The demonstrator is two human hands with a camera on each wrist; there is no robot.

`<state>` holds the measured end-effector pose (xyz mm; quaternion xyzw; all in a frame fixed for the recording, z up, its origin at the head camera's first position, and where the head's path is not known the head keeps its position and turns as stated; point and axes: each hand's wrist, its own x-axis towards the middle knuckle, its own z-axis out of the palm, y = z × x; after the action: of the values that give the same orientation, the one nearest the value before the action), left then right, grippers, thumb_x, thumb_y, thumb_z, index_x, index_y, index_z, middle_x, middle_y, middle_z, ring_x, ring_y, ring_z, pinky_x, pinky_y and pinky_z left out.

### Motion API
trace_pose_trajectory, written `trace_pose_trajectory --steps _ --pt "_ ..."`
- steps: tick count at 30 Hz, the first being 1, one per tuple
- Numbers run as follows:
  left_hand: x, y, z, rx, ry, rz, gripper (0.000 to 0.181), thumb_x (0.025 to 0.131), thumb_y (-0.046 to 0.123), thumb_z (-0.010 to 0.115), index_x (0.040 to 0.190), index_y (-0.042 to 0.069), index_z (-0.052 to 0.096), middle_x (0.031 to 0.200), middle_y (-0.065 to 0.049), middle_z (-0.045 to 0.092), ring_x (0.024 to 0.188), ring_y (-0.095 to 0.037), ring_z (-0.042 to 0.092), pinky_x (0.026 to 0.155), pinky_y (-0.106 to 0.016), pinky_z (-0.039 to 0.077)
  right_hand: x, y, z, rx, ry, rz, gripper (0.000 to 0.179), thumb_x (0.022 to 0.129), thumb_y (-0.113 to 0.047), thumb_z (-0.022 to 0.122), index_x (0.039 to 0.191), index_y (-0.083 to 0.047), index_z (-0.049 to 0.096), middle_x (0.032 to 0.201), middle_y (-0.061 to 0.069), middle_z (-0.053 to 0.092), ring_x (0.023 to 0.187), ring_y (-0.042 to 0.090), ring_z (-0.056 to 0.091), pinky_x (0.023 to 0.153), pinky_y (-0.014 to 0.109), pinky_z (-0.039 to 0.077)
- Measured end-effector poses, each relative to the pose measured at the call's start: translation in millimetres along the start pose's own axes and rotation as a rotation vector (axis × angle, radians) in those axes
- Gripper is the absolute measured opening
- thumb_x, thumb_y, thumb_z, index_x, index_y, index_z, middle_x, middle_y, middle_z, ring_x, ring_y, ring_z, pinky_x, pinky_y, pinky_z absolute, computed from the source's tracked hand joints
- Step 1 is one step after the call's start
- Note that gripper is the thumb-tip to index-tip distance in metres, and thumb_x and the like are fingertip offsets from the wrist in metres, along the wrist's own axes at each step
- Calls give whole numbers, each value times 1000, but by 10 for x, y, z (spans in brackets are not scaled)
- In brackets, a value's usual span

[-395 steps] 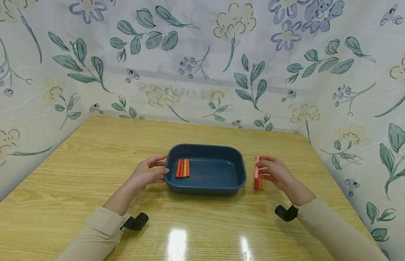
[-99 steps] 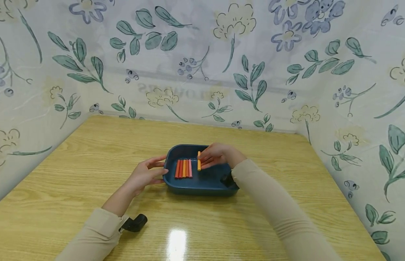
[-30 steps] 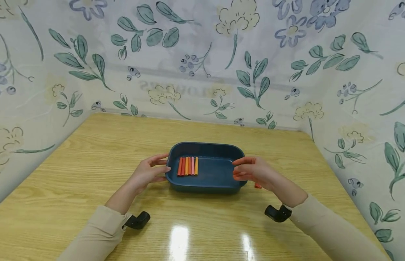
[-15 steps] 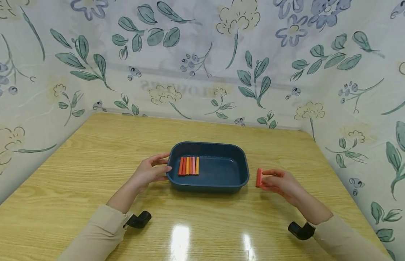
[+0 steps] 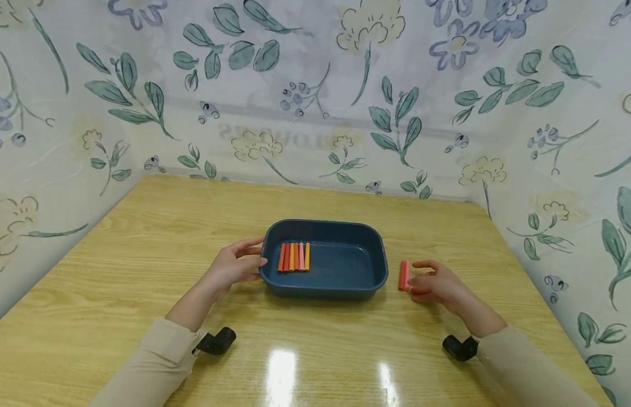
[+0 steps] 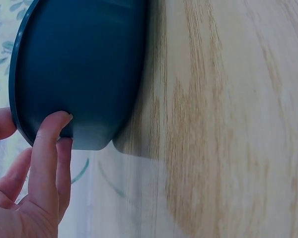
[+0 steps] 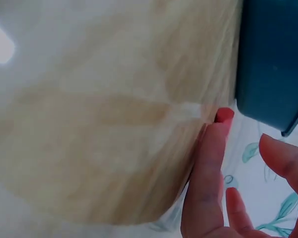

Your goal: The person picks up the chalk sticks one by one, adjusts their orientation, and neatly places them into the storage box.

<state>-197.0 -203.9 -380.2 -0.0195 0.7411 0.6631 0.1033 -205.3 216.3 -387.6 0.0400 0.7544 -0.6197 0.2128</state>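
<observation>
A dark blue rectangular tray (image 5: 346,289) stands on the table. Several thin round sticks (image 5: 293,258) in red, orange, yellow and pink lie side by side at its left end. My left hand (image 5: 236,264) holds the tray's left end, thumb at the rim and fingers against the outer wall. Right of the tray, a red stick (image 5: 402,276) and a pink stick (image 5: 407,275) lie together on the table. My right hand (image 5: 437,284) is beside them, its fingers parted, a fingertip at the pink stick; the right wrist view hides much of the contact.
The wooden table (image 5: 193,215) extends on all sides of the tray. Floral cloth (image 5: 315,102) hangs behind it and at both sides. A black wrist mount (image 5: 219,341) sits at my left cuff, another wrist mount (image 5: 459,347) at my right.
Pink and yellow sticks have joined the row in the tray. My right hand has gone from the tray's right rim back to the sticks on the table. My left hand stays at the tray.
</observation>
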Motion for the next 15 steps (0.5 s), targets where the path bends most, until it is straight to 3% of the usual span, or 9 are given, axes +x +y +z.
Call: trace_pose_trajectory --steps 7,15 --pt "-7 24 5 -5 -8 7 58 89 5 61 142 3 37 133 -27 39 88 -19 63 76 -37 55 141 -42 -14 -35 -45 43 71 88 4 58 144 5 14 112 23 45 78 20 62 72 37 56" --pt "-18 24 11 -11 0 6 59 89 5 62 142 3 37 134 -27 39 87 -18 63 75 -36 55 225 -33 -27 -98 -60 46 71 82 9 62 140 5 22 92 15 50 72 19 62 67 34 57"
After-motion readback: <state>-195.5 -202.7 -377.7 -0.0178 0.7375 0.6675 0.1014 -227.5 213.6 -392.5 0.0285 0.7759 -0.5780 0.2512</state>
